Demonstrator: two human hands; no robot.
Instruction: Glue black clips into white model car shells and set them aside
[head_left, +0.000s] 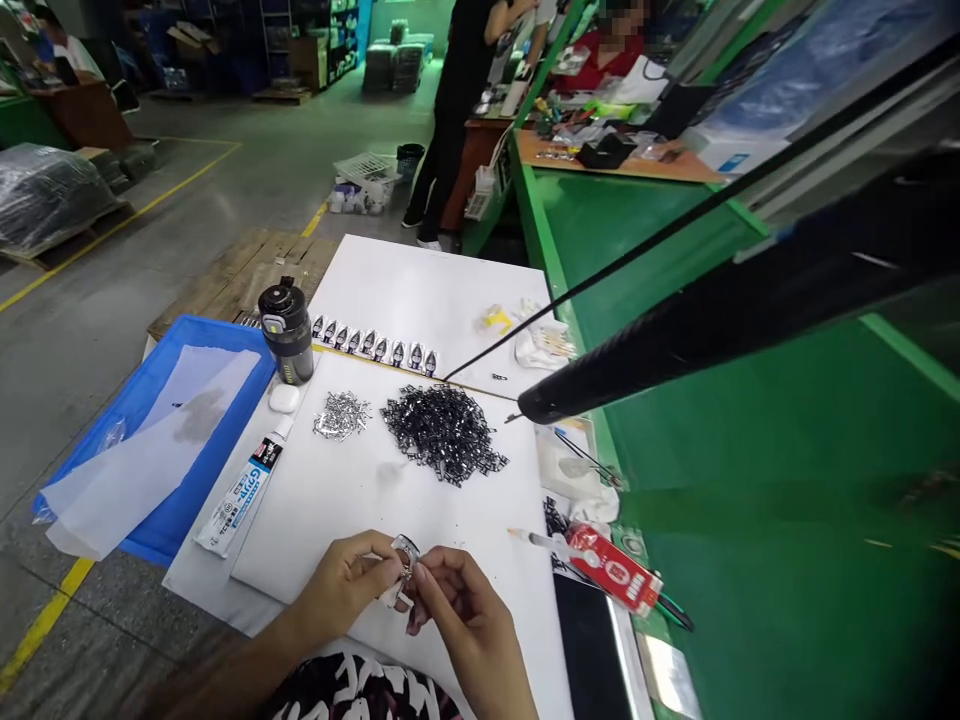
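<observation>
While the left hand pinches a shiny piece by the table's near edge, the right hand pinches it too.

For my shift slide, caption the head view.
Left hand holding a small silvery part, right hand at its edge, near a black parts pile, silver parts pile and glue tube.

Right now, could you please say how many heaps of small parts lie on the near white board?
2: a silver heap on the left and a larger black heap to its right.
</observation>
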